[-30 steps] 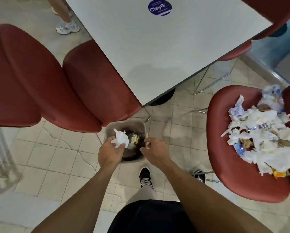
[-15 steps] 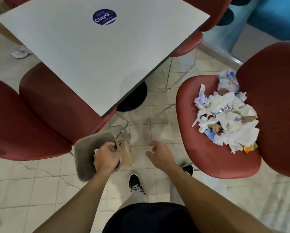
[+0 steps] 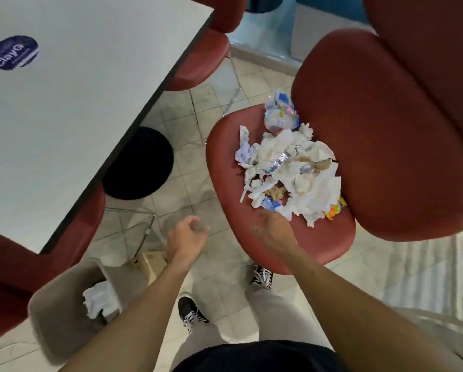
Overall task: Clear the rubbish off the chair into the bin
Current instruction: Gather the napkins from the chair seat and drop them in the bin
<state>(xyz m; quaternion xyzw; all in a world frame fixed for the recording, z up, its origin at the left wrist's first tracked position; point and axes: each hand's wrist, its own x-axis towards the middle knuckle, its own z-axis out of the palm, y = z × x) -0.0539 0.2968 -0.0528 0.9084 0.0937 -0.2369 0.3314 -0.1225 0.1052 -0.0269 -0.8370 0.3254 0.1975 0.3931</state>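
While the heap of crumpled white paper rubbish (image 3: 286,167) lies on the red moulded chair seat (image 3: 225,189), the right hand (image 3: 272,232), blurred, grip unclear, hovers just before it; the left hand (image 3: 186,234), loosely curled and empty, hangs farther off, above the grey plastic bin (image 3: 53,312).

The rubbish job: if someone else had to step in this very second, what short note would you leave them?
Left hand: loosely curled, holds nothing, over the floor between bin and chair.
Right hand: blurred, reaching over the seat edge at the near side of the pile; grip cannot be told.
Rubbish pile: crumpled paper and wrappers on the red chair seat, against the backrest.
Bin: on the floor to the lower left, beside the table.
Done: a crumpled white tissue is in the bin.
Left: nearly the whole pile remains to carry over.
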